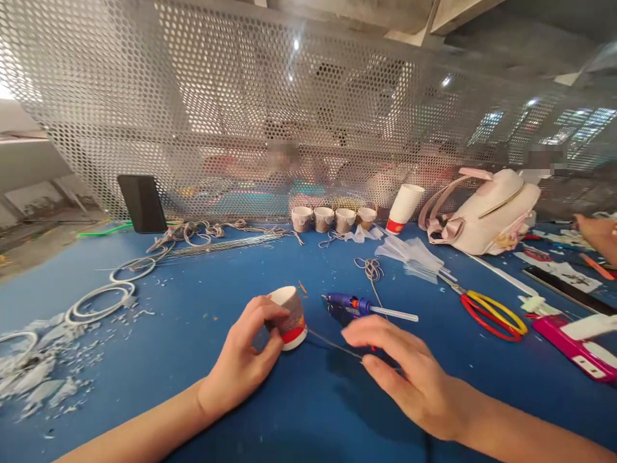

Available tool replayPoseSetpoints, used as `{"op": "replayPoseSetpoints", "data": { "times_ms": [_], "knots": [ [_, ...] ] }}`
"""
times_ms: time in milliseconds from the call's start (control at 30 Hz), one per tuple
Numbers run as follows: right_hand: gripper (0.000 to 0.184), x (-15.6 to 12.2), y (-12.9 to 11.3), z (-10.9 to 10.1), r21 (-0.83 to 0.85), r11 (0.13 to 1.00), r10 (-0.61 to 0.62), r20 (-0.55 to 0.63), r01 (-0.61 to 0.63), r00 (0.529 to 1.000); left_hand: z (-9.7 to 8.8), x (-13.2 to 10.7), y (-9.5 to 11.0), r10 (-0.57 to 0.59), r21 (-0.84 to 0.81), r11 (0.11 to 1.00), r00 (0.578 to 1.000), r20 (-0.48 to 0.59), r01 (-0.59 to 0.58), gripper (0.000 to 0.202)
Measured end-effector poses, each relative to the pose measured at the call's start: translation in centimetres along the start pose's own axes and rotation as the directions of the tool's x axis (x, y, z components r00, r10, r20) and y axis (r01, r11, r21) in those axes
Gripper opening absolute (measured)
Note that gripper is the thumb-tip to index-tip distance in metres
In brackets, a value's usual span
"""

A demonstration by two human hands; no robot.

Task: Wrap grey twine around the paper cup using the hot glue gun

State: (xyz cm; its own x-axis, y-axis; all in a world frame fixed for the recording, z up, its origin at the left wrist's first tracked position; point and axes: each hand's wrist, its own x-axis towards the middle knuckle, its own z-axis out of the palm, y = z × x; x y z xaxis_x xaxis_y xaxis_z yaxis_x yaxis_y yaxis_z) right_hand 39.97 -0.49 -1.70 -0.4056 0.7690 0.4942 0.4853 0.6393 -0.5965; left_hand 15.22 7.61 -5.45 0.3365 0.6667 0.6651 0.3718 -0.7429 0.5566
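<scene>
A paper cup, white with a red base, is tilted on the blue table, its upper wall wrapped in greyish cord. My left hand is closed round the cup's left side, fingers over the wall and thumb low down. From the cup's right side a thin cord runs taut to my right hand, which has it at the thumb; the exact grip is partly hidden by the fingers. Just beyond my right hand lies a blue glue gun with a clear glue stick sticking out of its back.
Several cord-wrapped cups stand at the back beside a stack of paper cups. Right are scissors, a pink power strip, a pale backpack and another person's hand. Cord rings and scraps lie left.
</scene>
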Motion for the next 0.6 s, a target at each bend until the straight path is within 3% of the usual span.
{"op": "replayPoseSetpoints", "data": {
  "times_ms": [67, 133, 233, 333, 467, 600],
  "knots": [
    [0.015, -1.2, 0.7, -1.7, -0.062, 0.998, -0.024, 0.037, 0.026, 0.999, 0.1, -0.1, -0.8, -0.069, 0.015, 0.997, 0.997, -0.016, 0.069, 0.029],
    [0.018, -1.6, 2.0, -2.7, -0.142, 0.982, 0.128, 0.034, -0.122, 0.991, 0.3, -0.1, -1.5, -0.147, 0.018, 0.989, 0.989, -0.034, 0.148, 0.032],
    [0.014, -0.5, 3.9, -2.7, -0.209, 0.888, 0.42, 0.006, -0.409, 0.908, 0.3, 0.2, -1.8, -0.26, -0.016, 0.966, 0.964, -0.049, 0.26, 0.032],
    [0.017, 2.1, 4.9, -1.4, -0.197, 0.835, 0.537, 0.089, -0.514, 0.839, 0.0, 0.6, -1.6, -0.335, -0.057, 0.941, 0.942, -0.032, 0.333, 0.032],
    [0.014, 4.8, 5.5, 0.1, -0.033, 0.8, 0.596, 0.149, -0.599, 0.789, -0.7, 1.0, -1.3, -0.408, -0.088, 0.91, 0.913, -0.005, 0.406, 0.03],
    [0.015, 6.4, 6.2, 0.4, 0.305, 0.645, 0.686, 0.173, -0.701, 0.706, -0.9, 1.9, -1.3, -0.479, -0.139, 0.869, 0.878, 0.003, 0.475, 0.026]
  ]
}}
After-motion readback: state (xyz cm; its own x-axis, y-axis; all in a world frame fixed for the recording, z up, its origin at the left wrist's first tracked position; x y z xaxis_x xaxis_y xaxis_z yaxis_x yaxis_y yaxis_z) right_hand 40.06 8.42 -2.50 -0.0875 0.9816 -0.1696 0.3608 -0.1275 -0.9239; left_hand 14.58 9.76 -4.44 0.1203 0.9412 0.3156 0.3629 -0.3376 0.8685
